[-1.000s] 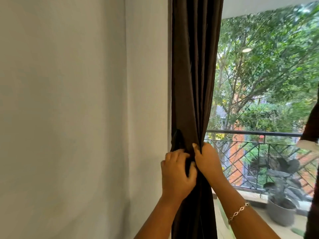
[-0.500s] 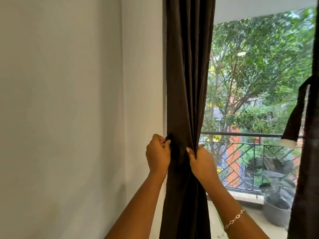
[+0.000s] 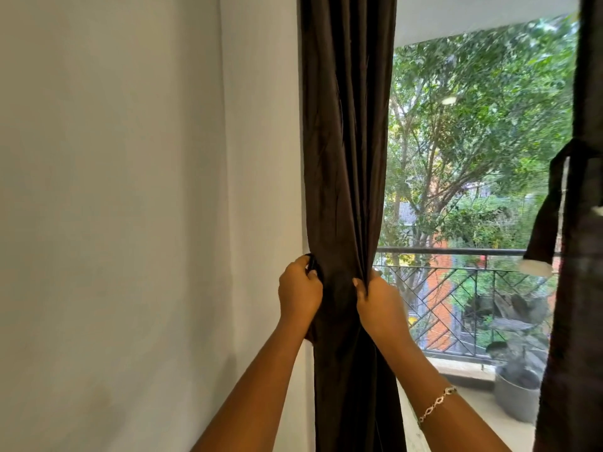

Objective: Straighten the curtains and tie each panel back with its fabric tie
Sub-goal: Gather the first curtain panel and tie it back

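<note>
A dark brown curtain panel (image 3: 346,151) hangs gathered beside the white wall, pinched narrow at hand height. My left hand (image 3: 298,293) is closed on a dark fabric tie (image 3: 314,264) at the panel's left edge. My right hand (image 3: 378,305) grips the panel's right edge, with folds bunched between its fingers. A second dark panel (image 3: 577,305) hangs at the far right; a loose fabric tie (image 3: 548,207) with a white end dangles from it.
The white wall (image 3: 130,207) fills the left half. Behind the window are a balcony railing (image 3: 456,252), trees and a grey plant pot (image 3: 517,396) on the balcony floor.
My hands moved apart from the front of the panel to its two edges. The view shifted, bringing the right panel and its dangling tie further into the frame.
</note>
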